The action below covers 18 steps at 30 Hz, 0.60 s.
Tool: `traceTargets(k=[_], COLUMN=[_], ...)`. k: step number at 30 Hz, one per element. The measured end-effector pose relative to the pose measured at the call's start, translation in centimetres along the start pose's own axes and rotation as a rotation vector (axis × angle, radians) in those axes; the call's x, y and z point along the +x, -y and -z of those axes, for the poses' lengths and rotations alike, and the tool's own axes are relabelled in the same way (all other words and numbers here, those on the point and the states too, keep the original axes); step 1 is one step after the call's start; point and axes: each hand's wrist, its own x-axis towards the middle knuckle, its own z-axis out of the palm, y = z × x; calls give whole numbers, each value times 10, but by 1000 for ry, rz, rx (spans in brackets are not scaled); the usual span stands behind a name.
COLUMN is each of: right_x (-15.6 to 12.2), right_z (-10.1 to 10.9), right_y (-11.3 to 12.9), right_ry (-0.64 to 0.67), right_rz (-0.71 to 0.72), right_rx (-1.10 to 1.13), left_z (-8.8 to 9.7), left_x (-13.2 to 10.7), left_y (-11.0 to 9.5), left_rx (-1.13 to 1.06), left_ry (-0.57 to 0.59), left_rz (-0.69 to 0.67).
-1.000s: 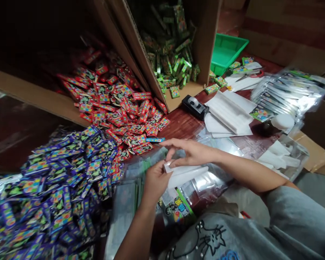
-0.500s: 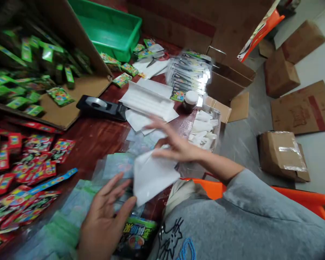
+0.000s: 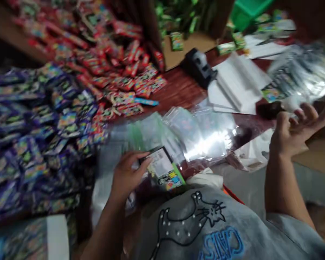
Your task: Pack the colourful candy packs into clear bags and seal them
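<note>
Head view: motion blur all over, small print mostly unreadable. Green tray (image 3: 249, 12) at 1 o'clock cut by top edge; pale-edged pack (image 3: 56, 234) at 7–8 o'clock cut by the bottom edge, contents unclear. Purple packets (image 3: 43, 144) at 9 o'clock run off frame; red packets (image 3: 124, 79) at 10–11 smear together. Dark bottle (image 3: 269, 109) at 2–3 o'clock, white lid partly behind the fingers. Glare washes out the clear bags (image 3: 206, 135) at 3 o'clock, close to center.

Printed card (image 3: 169, 177) at 6 o'clock, just below center, tilted, upper-left corner under the left hand. Black with green edge, colorful lettering and picture at lower end, whitish panel with a barcode-like patch above; text too blurred to read.

Left hand (image 3: 130, 173) at 7–8 o'clock: closed to a pinch, thumb on top, gripping card corner; fingers underneath hidden. Right hand (image 3: 295, 133) at 3 o'clock: half open, fingers loosely curled, seemingly empty, next to bottle lid; can't tell if touching.
</note>
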Motion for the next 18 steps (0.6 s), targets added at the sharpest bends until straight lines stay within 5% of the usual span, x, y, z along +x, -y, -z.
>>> traceTargets(k=[3,6,8,11,14,18], right_x=[-19,-51,-69,-84,-92,-100], right_z=[-61,-120,-156,-191,-205,-200], right_y=[26,50,56,53,47,46], right_ry=[447,1145,1419,1597,1664,1603], right_rz=[213,112,38,-60,-87,137], right_rx=[144,209,272,314,235,88], left_z=[3,6,7,9,11,10], left_x=[-9,-24,-31,-36,-36,-36], left_y=[-9,-12,-13,-14,-14,-13], left_rx=[-139,-243,-277,-294,-302,-324], left_ry=[-25,-22,-36,-59,-84,-102], left_rz=[-26,6,15,-22,-50,-77])
